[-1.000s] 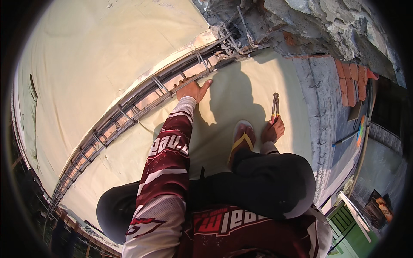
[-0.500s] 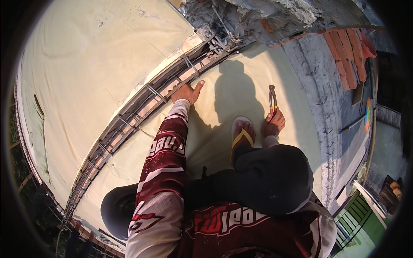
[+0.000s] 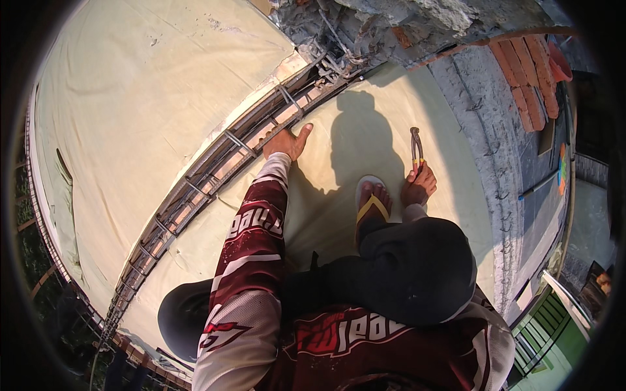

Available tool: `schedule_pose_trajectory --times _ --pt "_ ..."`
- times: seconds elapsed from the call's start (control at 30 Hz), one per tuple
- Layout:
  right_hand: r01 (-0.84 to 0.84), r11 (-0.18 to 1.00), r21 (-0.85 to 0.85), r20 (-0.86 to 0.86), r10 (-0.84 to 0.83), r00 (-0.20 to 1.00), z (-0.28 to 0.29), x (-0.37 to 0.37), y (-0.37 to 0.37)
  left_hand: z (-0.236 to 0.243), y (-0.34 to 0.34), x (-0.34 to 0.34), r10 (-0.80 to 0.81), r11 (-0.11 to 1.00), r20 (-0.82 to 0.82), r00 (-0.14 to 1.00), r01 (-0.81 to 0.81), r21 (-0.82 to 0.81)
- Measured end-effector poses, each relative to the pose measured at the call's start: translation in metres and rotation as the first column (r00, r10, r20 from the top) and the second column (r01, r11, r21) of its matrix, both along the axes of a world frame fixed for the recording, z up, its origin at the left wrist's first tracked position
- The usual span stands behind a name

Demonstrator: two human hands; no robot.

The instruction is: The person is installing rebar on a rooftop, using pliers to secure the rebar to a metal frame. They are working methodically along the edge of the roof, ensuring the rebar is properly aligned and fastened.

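My left hand (image 3: 285,144) is at the near side of a long rebar cage (image 3: 228,144), its fingers hooked over the edge bar and its thumb spread out over the pale sheet (image 3: 306,215). The fingertips are partly hidden among the bars. My right hand (image 3: 419,186) is closed around the handles of end-cutting pincers (image 3: 415,144). Their dark jaws point away from me, and yellow and red show on the grips. Between both hands is my foot in a yellow-strapped flip-flop (image 3: 373,205), planted on the sheet.
The cage curves from the lower left up to broken concrete (image 3: 417,32) with bent bars. Beyond it spreads more pale sheeting (image 3: 150,111). On the right run a rough concrete ledge (image 3: 486,150), stacked orange bricks (image 3: 527,78) and a drop toward a green structure (image 3: 544,332).
The view has shifted slightly, so everything sits a little differently in the picture. Both hands keep their places, the left at the cage and the right around the pincers.
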State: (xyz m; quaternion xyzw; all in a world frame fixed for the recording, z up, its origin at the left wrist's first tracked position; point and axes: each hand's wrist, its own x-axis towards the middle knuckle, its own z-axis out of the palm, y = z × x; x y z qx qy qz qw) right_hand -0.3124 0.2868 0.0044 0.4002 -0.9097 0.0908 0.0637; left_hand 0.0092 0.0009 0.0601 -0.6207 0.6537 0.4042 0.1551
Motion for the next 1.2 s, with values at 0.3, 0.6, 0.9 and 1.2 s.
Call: schedule_pose_trajectory --times 0.3,0.6,0.9,1.2 --pt "0.016 1.0 0.015 0.037 -0.016 0.999 0.0 0.0 -0.001 -0.004 0.002 0.001 -0.014 0.998 0.031 0.999 0.015 -0.058" --pt "0.014 1.0 0.017 0.018 -0.014 1.0 -0.001 0.0 0.0 0.002 0.001 0.0 -0.012 0.999 0.022 1.0 0.013 -0.031" --pt "0.03 0.999 0.041 0.004 -0.03 1.0 0.002 0.001 -0.001 0.001 -0.001 0.0 -0.004 1.0 0.027 1.0 0.004 0.002" --pt "0.035 0.997 0.065 0.006 -0.035 0.999 -0.001 -0.002 0.0 -0.013 0.005 -0.002 0.007 1.0 -0.005 1.0 -0.007 0.015"
